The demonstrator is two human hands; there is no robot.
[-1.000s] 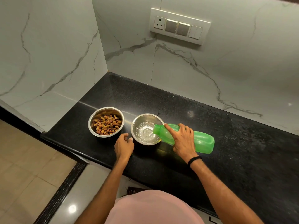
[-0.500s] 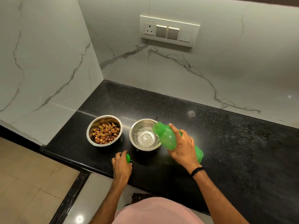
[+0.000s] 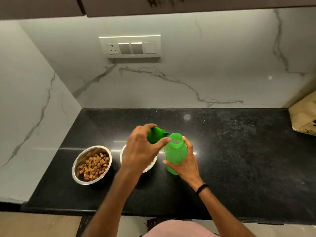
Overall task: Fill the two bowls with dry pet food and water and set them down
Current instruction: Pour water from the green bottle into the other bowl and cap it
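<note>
Head view, catalogued from the counter's front edge outward, all placed against the kibble bowl [image 3: 92, 163]:
- Black speckled counter [image 3: 239, 159]: front edge nearest
- Kibble bowl: steel, standing on the counter toward the left, holding brown dry pet food [image 3: 94, 165]
- Second steel bowl [image 3: 150, 165]: just right of the kibble bowl, apart from it, mostly hidden under the left hand; contents cannot be told
- Right hand [image 3: 186, 161]: right of both bowls, fingers wrapped around the green bottle [image 3: 175, 153]; black band on wrist
- Green bottle: upright, mouth open, right of the second bowl
- Left hand [image 3: 142, 151]: above the second bowl, fingers pinching the dark green cap [image 3: 155, 136] just beside the bottle mouth
- Brown paper bag [image 3: 303, 115]: far right, well apart from the kibble bowl
- Switch panel [image 3: 130, 46]: on the marble wall behind and above
</note>
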